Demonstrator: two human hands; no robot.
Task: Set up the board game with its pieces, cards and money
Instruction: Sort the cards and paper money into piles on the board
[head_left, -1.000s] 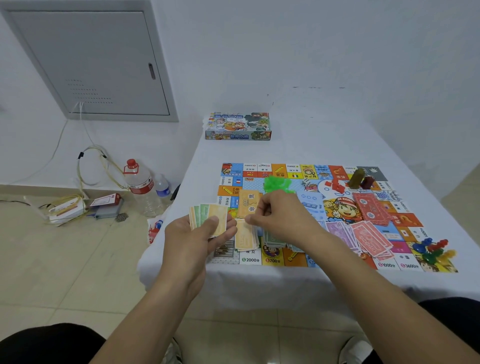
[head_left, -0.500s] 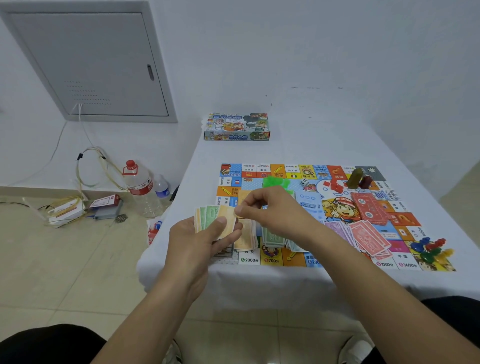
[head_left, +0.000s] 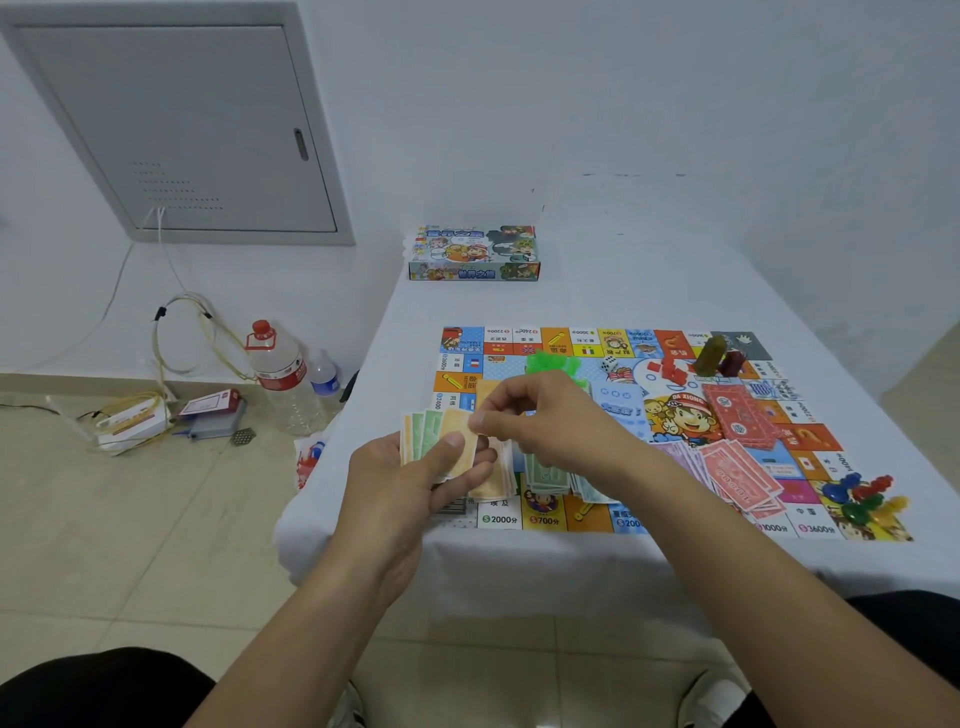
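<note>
Item: fan of play money (head_left: 439, 441). Orange and green notes are held upright in the left hand (head_left: 410, 483), the thumb pressed across the front orange note, the fingers curled behind. The fan is carried above the near left corner of the game board (head_left: 571, 343), at about 8 o'clock from the board's centre figure.

Item: right hand (head_left: 550, 421). It is placed just beside the fan at the fan's 3 o'clock, with thumb and forefinger closed on the upper right corner of the front orange note. Whether that note is fully pinched or only touched cannot be told.

Relation governing the coming move: the notes' long axis stands roughly 12 to 6 o'clock. The right hand is the nearer one to the sorted piles, which lie on the board below and toward 4 o'clock of the fan. The next note is judged to be drawn off toward 3 o'clock and laid down there.

Item: orange note pile (head_left: 493, 480), directly under the hands; green note pile (head_left: 545, 475) just beside it at 3 o'clock; red notes (head_left: 737, 475) further along at 3 o'clock.

Item: coloured pawns (head_left: 862, 499), at the board's near right corner.

Item: game box (head_left: 474, 253), on the bench (head_left: 649, 260) at 12 o'clock, well apart from the board.

Progress, as a judgement: money sorting is partly done.
</note>
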